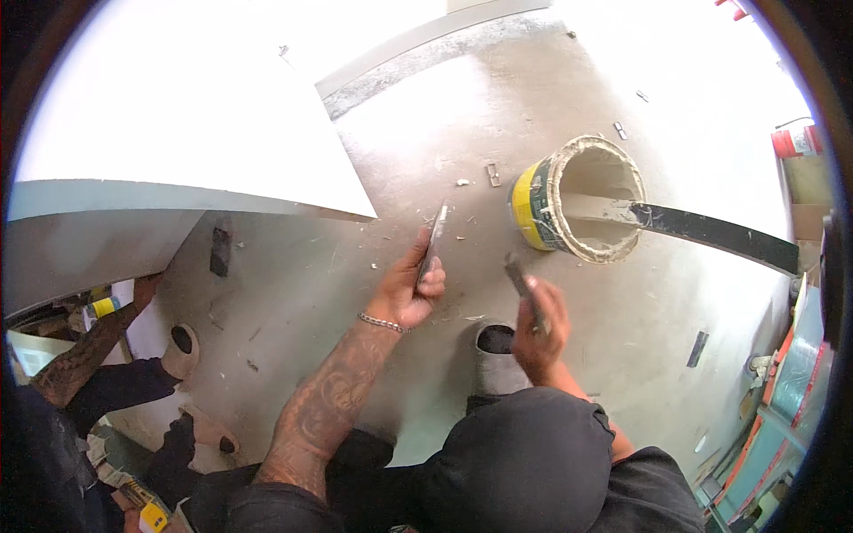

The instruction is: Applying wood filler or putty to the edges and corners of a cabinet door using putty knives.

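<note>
My left hand (pixel 413 289) is closed around a thin flat tool (pixel 435 233), seen nearly edge-on with its tip pointing away from me. To its right, my right hand (pixel 544 329) grips a dark narrow tool (pixel 518 280); motion blurs it, so its exact kind is unclear. The two tools are apart, both held above the floor. Just beyond my right hand, a yellow and dark bucket (pixel 531 206) smeared with pale compound leans toward me. A black-handled paddle (pixel 711 233) rests in it, its pale end inside.
A large white panel (pixel 204 115) juts in from the left. Another person's tattooed arm (pixel 84 360) and shoe (pixel 182 351) show at the far left. Small scraps and a clip-like piece (pixel 493 175) lie on the concrete floor (pixel 480 115). Stacked materials (pixel 791 373) line the right side.
</note>
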A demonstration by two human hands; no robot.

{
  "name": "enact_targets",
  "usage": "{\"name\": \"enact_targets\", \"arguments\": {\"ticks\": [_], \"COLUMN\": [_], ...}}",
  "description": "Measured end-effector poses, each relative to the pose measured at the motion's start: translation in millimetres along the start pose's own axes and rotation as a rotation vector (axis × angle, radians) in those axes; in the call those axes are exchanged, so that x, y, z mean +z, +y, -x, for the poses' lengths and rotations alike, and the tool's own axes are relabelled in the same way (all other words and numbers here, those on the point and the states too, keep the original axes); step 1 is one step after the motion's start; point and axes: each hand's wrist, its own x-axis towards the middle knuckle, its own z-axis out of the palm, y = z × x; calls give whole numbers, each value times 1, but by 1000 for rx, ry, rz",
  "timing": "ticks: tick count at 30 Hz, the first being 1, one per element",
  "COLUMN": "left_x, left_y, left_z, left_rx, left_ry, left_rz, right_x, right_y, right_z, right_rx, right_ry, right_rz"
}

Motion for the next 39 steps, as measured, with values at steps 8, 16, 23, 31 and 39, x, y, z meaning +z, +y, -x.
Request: {"name": "enact_targets", "arguments": {"ticks": [8, 16, 23, 31, 39], "left_x": [37, 33, 82, 109, 91], "left_y": [-14, 6, -24, -82, -94], "left_z": [-2, 9, 15, -26, -36], "left_rx": [-239, 127, 779, 1188, 1027], "left_ry": [81, 186, -30, -532, -373], "left_rz": [-593, -445, -1558, -2091, -2275], "right_x": [59, 10, -139, -166, -150], "right_y": [38, 29, 94, 55, 8], "right_z": [-59, 7, -4, -122, -152], "right_rx": [366, 381, 550, 455, 9], "right_ry": [-331, -271, 18, 129, -125], "right_rz": [57, -146, -448, -176, 252]}}
